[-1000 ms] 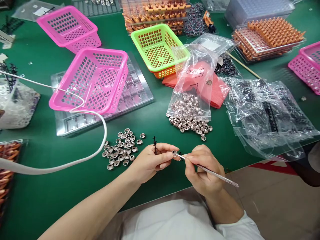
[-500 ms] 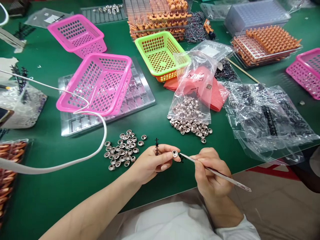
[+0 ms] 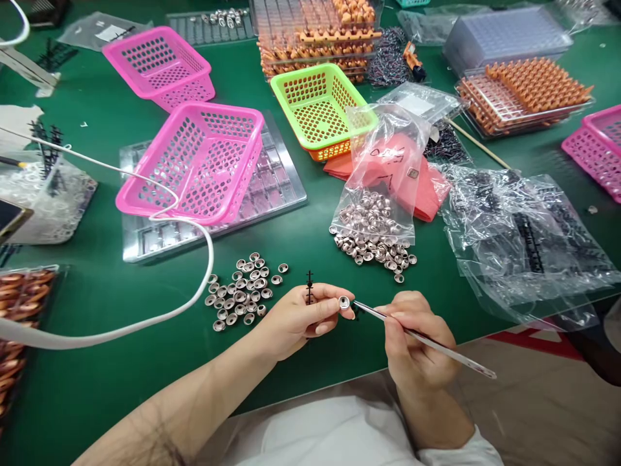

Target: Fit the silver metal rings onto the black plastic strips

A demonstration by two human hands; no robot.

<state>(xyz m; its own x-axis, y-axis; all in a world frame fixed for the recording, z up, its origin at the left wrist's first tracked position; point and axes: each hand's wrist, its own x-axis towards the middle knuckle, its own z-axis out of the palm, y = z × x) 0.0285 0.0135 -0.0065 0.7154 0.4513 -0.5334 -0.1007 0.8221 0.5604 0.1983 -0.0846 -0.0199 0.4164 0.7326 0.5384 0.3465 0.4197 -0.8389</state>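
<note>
Metal cap (image 3: 344,302): pinched at the fingertips of the left hand (image 3: 295,318), low centre of the green surface (image 3: 97,388), open mouth turned toward the tweezers (image 3: 422,338).
Far-left containers: clear bag of pale rings (image 3: 43,200) at the edge; below it a tray of coppery parts (image 3: 19,304), only partly in view.
White cable (image 3: 160,310): loops across the left side and stays out of the working zone.
Pink basket (image 3: 194,162): tilted on a clear blister tray (image 3: 272,188), nothing visible inside; a second pink basket (image 3: 160,65) behind it, likewise bare.
Loose caps (image 3: 242,298): small pile on the surface just left of the left hand.
Left hand: closed on the cap, and a black plastic sprue strip (image 3: 309,290) pokes up between the fingers.
Right hand (image 3: 412,343): clenched pen-style round the tweezers, tip right at the cap's mouth.
Doing it well: I'd keep the cap square to the tip, brace the two hands close together, and feed in gently so nothing pops loose.
Green basket (image 3: 320,103): looks bare, nested in an orange one.
Open bag of caps (image 3: 373,194): spilling caps onto the surface.
Right side: crumpled bags with black strips (image 3: 524,233); trays of orange parts (image 3: 528,84) behind.
</note>
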